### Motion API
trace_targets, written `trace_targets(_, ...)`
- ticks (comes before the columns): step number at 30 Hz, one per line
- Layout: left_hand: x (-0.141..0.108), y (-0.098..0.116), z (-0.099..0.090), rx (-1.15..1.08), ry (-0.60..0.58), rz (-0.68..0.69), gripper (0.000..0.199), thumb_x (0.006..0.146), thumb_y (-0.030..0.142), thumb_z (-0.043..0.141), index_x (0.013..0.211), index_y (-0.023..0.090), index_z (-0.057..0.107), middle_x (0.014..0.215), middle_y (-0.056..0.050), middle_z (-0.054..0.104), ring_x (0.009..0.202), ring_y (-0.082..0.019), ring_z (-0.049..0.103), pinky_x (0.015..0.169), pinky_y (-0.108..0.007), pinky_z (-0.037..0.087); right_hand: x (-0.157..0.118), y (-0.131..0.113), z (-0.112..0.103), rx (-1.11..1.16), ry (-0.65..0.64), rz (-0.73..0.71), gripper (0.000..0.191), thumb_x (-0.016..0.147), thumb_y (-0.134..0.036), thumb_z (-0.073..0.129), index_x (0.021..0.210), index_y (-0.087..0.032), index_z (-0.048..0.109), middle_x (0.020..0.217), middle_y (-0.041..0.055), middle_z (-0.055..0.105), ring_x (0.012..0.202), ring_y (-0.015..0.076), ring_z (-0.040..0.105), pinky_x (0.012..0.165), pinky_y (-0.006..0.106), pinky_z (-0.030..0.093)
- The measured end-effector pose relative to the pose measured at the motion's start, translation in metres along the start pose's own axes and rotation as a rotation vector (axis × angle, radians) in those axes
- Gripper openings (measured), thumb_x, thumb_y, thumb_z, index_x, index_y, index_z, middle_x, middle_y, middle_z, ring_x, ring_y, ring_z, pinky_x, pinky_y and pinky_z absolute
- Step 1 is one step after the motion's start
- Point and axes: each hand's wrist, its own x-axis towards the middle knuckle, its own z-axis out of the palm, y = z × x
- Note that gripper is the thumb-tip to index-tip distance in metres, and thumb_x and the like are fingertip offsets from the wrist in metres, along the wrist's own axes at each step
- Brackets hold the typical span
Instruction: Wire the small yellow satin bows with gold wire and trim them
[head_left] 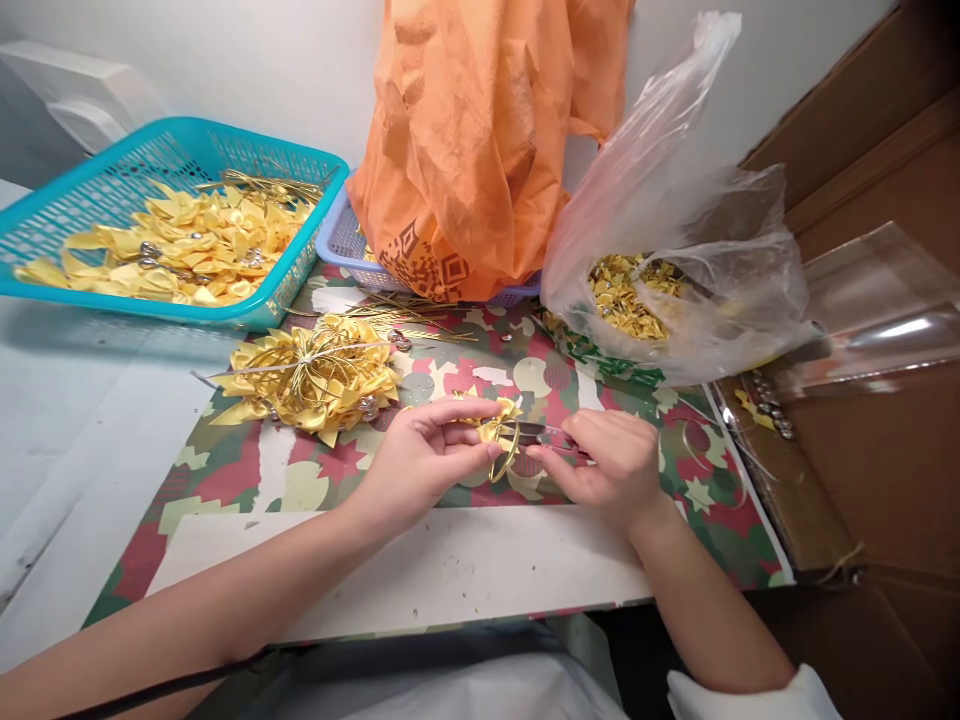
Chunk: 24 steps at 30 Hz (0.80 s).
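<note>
My left hand (431, 450) pinches a small yellow ribbon flower (504, 420) with a looped gold wire (506, 462) at its base. From the other side, my right hand (615, 460) is closed round a pair of small pliers (544, 436), whose dark jaws meet the gold wire. The handles are mostly hidden in my palm. Left of my left hand lies a bundle of yellow ribbon flowers (345, 375), their gold wires coiled in the middle and a pale tie across them.
A teal basket (225, 312) of yellow ribbon pieces stands at the left. Behind are a lilac basket (341, 235) under an orange bag (480, 150), and loose gold wires (420, 318). A clear plastic bag (720, 300) with gold pieces sits right, beside cardboard (885, 450).
</note>
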Motion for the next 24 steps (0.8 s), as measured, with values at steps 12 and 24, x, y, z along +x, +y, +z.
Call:
trace_targets(12, -0.0011, 0.0020, 0.0029, -0.052, -0.001, 0.005, 0.031, 0.065, 0.014, 0.083, 0.096, 0.018, 0.076, 0.069, 0.001, 0.071, 0.061, -0.007, 0.063, 0.055, -0.012, 0.052, 0.0005, -0.0045, 0.0022, -0.024, 0.038, -0.011, 0.045, 0.090, -0.046, 0.060, 0.056, -0.018, 0.047, 0.047, -0.0034, 0.042, 0.046, 0.0099, 0.034, 0.049, 0.028, 0.022)
trace_targets(24, -0.0019, 0.0041, 0.0036, -0.026, 0.007, 0.014, 0.032, 0.065, 0.014, 0.083, 0.096, 0.018, 0.075, 0.066, 0.002, 0.069, 0.057, -0.006, 0.061, 0.053, -0.012, 0.049, -0.0008, -0.0029, 0.0022, -0.033, 0.035, 0.002, 0.045, 0.089, -0.045, 0.061, 0.056, -0.018, 0.047, 0.047, -0.0036, 0.042, 0.046, 0.0098, 0.034, 0.049, 0.027, 0.022)
